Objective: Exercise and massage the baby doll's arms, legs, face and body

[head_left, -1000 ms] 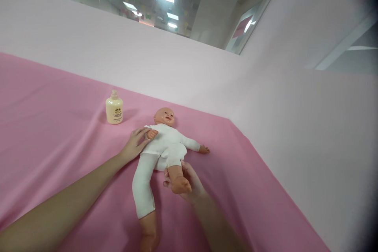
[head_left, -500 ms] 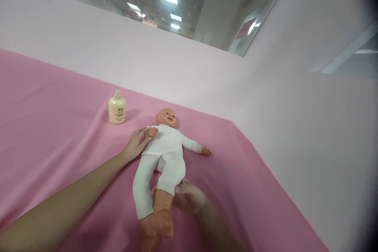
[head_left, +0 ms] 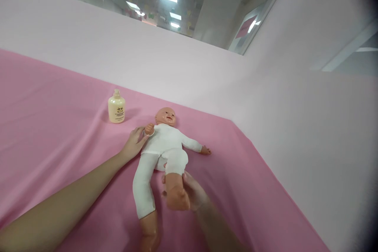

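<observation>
Doll (head_left: 165, 145) lay face-up on the pink desk (head_left: 59, 126), long axis running away from the person, left hand (head_left: 134, 143) resting open against its arm, right hand (head_left: 191, 195) grasping its bent near leg.

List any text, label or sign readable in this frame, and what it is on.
None can be read.
Bottle label: a dark emblem and lines of print, too small and blurred.
Pink sign behind the glass: no legible characters.
Doll, held by the left hand and right hand: no print visible.
</observation>
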A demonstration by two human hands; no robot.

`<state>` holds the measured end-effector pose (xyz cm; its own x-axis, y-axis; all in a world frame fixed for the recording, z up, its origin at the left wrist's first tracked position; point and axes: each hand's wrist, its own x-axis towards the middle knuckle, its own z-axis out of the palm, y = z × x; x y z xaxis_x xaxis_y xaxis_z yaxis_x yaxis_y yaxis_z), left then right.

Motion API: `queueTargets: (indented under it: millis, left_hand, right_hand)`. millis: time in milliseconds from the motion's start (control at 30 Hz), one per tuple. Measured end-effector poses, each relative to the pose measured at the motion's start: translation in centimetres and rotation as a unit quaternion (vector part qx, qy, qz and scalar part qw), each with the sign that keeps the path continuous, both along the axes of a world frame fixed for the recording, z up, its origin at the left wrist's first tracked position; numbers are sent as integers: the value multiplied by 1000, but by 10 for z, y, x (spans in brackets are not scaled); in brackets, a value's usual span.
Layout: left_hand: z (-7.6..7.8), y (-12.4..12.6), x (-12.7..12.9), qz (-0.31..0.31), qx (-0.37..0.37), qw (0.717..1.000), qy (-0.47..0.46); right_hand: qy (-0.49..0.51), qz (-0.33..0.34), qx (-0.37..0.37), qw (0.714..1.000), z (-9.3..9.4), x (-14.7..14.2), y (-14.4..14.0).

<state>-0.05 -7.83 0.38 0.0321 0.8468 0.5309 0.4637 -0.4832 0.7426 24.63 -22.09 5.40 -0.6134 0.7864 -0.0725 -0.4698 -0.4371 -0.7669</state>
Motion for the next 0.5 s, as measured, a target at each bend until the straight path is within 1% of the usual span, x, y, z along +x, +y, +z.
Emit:
queueTargets:
  millis: [100,233,333,500]
  left_hand:
    - [-1,-1,0,-3,6,1000,13]
    - [-3,-3,0,-22,13,999,38]
    - [-3,-4,0,-36,6,998,52]
    - [-2,-3,-1,-42,3,998,53]
  right_hand:
    - [17,-47,-53,997,-1,2,5]
    - [19,-99,-93,991,-2,0,12]
    - [15,-92,-100,991,0,-1,13]
    - [41,-36,-71,996,-4,2,11]
